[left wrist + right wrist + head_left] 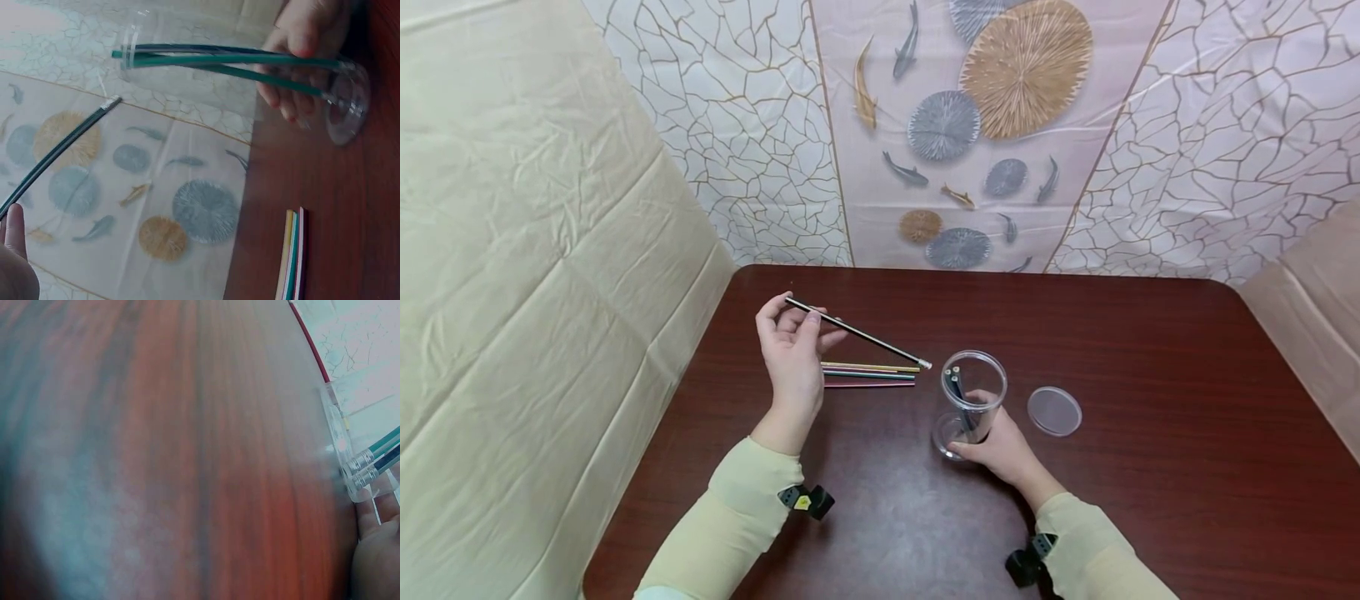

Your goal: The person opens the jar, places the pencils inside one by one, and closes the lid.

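Dark pencil [872, 337], held aslant in the air left of the clear cup [973, 406], pinched between thumb and fingers of the left hand [793, 358]. Gripped toward the end farther from the cup, with most of the shaft reaching out from the hand. Silver-banded end aimed at the cup, just beside its rim, yet apart from it in both the head and left wrist views; height against the rim hard to tell. Nearest obstacle to that end: the left edge of the cup's rim.

Around the cup's lower wall, from its right side, the right hand [1000, 446], curled in a grip. Inside the cup, green and dark pencils [219, 60], leaning, with two silver-banded ends visible at the base in the right wrist view.

Left of the cup, flat on the worktop [1165, 467], a loose row of pencils [872, 375], yellow, green and pinkish among them, partly hidden by the left hand. Just right of the cup, also flat, a round clear lid [1055, 412]. Nearer the person than the cup, on both sleeves [730, 508], small black cameras [822, 502]. Beyond the cup, past the worktop's far edge, a printed cloth [940, 187].
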{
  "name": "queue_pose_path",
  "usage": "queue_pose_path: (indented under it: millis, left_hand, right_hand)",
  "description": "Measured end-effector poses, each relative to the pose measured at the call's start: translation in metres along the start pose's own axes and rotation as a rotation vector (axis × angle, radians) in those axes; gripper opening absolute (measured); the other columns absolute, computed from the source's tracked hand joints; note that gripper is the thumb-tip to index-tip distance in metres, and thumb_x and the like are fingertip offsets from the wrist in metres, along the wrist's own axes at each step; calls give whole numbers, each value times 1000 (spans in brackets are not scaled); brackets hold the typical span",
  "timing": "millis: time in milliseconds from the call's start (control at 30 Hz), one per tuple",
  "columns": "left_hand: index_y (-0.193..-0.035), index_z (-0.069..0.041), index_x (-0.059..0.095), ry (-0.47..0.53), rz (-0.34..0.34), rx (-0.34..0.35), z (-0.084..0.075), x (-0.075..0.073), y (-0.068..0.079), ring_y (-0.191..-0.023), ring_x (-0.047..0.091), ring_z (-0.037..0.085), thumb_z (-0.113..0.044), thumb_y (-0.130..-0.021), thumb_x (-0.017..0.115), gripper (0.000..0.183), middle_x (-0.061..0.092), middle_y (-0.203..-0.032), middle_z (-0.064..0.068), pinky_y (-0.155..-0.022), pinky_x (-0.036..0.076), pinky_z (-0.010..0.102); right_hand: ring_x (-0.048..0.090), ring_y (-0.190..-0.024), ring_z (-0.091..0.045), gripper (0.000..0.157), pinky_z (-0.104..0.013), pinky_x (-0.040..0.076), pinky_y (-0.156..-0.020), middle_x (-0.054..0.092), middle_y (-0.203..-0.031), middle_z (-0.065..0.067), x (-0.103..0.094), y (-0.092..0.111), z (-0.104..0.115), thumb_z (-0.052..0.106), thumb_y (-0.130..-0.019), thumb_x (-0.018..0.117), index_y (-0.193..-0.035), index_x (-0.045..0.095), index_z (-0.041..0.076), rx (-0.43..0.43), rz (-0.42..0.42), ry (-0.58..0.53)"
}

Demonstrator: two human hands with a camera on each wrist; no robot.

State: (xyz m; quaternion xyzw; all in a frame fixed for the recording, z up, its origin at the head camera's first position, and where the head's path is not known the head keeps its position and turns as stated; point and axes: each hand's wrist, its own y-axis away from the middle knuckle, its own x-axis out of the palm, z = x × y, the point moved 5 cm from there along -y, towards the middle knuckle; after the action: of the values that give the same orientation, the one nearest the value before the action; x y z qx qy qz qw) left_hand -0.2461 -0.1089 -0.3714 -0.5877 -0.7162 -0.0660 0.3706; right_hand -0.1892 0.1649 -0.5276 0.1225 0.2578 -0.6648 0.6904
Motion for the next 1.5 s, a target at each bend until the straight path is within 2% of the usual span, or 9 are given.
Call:
queue_pose_path:
  millis: [167,467,633,900,1267,1500]
  left_hand:
    - [-116,-8,36,86,2,-9,-3,9,3,-70,63,20,15,-87,49,39,54,-85,12,-57,55,33]
    - [-114,-9,37,102,42,-27,-2,17,11,-72,63,19,16,-87,48,38,55,-85,12,-58,56,33]
    - [-116,-10,38,51,84,-21,2,21,12,-76,62,20,14,-87,47,39,55,-85,11,-59,56,34]
    - [-125,-8,41,-89,200,-11,3,35,15,-76,63,17,11,-88,50,43,56,-91,11,-65,56,39]
    - [-132,5,35,-139,251,1,7,46,18,-73,62,15,13,-87,49,48,55,-88,5,-66,56,35]
    - [-133,3,39,-127,301,3,9,59,20,-75,67,22,12,-88,48,47,54,-87,8,-70,55,40]
  right_hand:
    - [53,-98,-21,77,-38,41,-87,57,-109,-13,-1,0,1,16,-60,87,-124,44,5,-4,0,1]
    - [54,-98,-22,78,-40,41,-87,57,-108,-13,-1,0,-1,17,-60,87,-124,44,6,3,3,10]
    - [54,-98,-22,78,-41,41,-87,57,-108,-13,-2,1,-1,17,-61,87,-124,44,5,6,4,6]
    - [55,-95,-19,78,-34,42,-86,58,-107,-10,-1,0,0,16,-60,87,-124,44,7,-9,1,-11]
    - [55,-95,-20,78,-34,43,-84,58,-110,-12,-1,2,1,15,-60,87,-125,43,6,-19,-6,-8]
    - [55,-97,-23,80,-41,42,-86,56,-110,-14,-2,2,-1,18,-60,87,-126,43,7,16,2,10]
